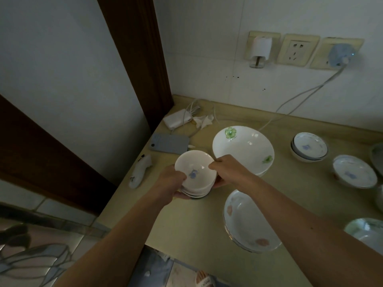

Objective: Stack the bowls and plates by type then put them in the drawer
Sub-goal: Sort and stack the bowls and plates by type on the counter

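Two bare forearms reach in from the near edge toward the counter (186, 224). The left hand (172, 183) grips the near-left side of a stack of small bowls (194, 172), thumb over the rim and fingers under the bottom bowl. The right hand (227, 170) clasps the stack's right side, thumb on the top rim. The top bowl is white with a blue flower inside, and the stack sits low over the counter; whether it touches the surface I cannot tell.

Just right of the stack and farther back stands a big white plate (243, 149) with green flowers, resting on others. Near right lies a pink-flowered plate stack (248, 222), overhanging the counter's near edge. Far right are two blue-patterned bowl stacks (309, 147) (354, 170), well apart from the hands.

Left of the held bowls lie a phone (169, 143), a power bank (177, 119) with cables, and a white handheld device (139, 172) near the counter's left edge.
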`<action>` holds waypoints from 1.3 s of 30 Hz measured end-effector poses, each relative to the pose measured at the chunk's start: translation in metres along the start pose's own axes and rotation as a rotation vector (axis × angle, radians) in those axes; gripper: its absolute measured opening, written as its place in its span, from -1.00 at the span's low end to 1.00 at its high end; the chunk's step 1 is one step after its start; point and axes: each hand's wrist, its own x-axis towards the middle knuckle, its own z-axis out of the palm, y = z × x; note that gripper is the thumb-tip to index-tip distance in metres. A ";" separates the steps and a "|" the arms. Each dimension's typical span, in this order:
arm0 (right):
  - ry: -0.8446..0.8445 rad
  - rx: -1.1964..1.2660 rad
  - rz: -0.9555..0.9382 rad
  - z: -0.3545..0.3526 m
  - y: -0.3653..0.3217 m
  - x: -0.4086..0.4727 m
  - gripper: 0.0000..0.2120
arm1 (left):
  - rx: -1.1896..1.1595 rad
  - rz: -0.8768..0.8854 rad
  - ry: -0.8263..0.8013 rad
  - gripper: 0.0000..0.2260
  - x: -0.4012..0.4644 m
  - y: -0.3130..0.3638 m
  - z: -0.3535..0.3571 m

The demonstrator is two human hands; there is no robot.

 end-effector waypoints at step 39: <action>0.078 0.019 -0.054 -0.017 0.014 -0.010 -0.64 | -0.034 0.178 0.256 -0.73 -0.001 0.014 -0.002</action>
